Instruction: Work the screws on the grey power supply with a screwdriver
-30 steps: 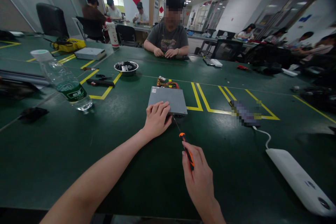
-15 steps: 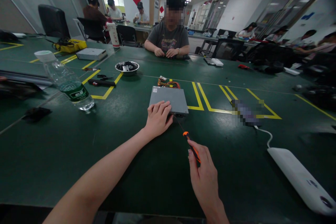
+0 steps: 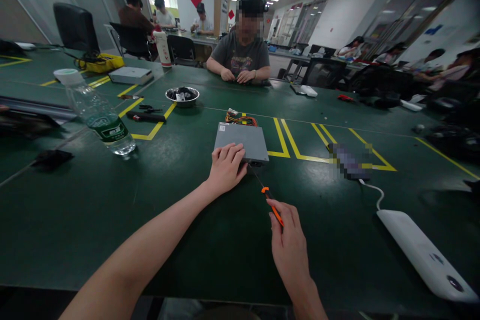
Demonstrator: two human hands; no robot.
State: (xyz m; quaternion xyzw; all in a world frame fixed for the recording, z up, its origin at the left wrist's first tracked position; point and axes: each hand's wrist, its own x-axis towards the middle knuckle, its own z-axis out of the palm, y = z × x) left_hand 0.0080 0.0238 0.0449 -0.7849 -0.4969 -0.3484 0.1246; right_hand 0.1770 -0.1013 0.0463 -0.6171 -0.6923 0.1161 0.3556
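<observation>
A grey metal computer power supply point(image 3: 242, 136) lies flat on the green table, its bundle of coloured cables point(image 3: 240, 119) at the far side. My left hand point(image 3: 227, 167) holds it at the near left corner, fingers over the top and thumb down by the near side. In my right hand point(image 3: 288, 232) is a screwdriver point(image 3: 275, 210) with an orange and black handle, pinched between thumb and fingers. Its thin shaft points up and left to the near face of the power supply. Whether the tip sits in a screw is too small to tell.
A water bottle point(image 3: 108, 127) stands at the left, near a black tool point(image 3: 146, 117) and a metal bowl point(image 3: 182, 96) of dark parts. To the right lie a blurred phone point(image 3: 348, 161) and a white power bank point(image 3: 423, 255) joined by a cable. Across the table sits a person point(image 3: 243, 52).
The screwdriver's handle looks slightly turned within my right fingers. My left hand and the power supply stay in place, while the view has shifted a little.
</observation>
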